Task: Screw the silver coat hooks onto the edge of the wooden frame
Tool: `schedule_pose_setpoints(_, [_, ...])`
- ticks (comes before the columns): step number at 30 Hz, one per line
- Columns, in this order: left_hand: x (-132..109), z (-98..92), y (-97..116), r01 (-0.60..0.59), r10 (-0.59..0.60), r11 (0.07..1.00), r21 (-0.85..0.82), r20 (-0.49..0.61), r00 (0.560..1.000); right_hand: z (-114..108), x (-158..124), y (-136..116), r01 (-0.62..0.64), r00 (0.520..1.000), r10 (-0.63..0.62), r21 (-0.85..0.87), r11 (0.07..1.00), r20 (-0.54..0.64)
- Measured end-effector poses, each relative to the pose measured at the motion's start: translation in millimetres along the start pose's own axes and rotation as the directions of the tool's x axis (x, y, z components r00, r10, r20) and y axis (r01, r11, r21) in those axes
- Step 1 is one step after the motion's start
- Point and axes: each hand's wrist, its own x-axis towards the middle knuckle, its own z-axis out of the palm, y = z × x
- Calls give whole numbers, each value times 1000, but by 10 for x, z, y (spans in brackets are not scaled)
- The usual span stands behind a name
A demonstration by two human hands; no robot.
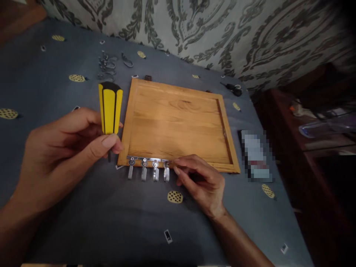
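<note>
My left hand point(69, 144) grips a screwdriver point(110, 107) with a yellow and black handle, its handle end up and its thin shaft pointing down, left of the wooden frame. My right hand point(201, 181) is closed in a pinch at the right end of a metal hook rail point(150, 159). What its fingertips hold is too small to make out. The rail lies along the near edge of a shallow wooden tray-like board point(178, 122). Several silver hooks hang over that edge, with cross-head screws visible on them.
Loose metal hooks point(107, 66) lie at the back left of the patterned blue-grey tablecloth point(111, 222). A key bunch point(233, 88) rests at the back right. A blurred-out phone-like object point(256, 155) lies right of the board. Dark wooden furniture point(292, 122) stands beyond the table's right edge.
</note>
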Motion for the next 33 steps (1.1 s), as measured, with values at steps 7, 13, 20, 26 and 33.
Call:
schedule_pose_setpoints(7, [-51,146,260,-132,121,986,106,101,988,-54,70,-324,-18,995,32,138,990,-99])
schedule_pose_setpoints(13, [-338,439,415,-222,139,965,138,449,883,-104,0,-667,-62,998,60,347,936,16])
schedule_pose_setpoints(20, [-570,658,399,-135,73,988,76,538,840,-110,-289,-520,-136,986,169,530,837,-13])
schedule_pose_setpoints(26, [-680,682,330,-210,145,976,53,557,817,-85,-471,-569,-174,985,151,546,820,87])
schedule_pose_setpoints(33, [-597,495,238,-90,66,994,63,314,947,3,-299,-291,-235,967,246,129,963,-71])
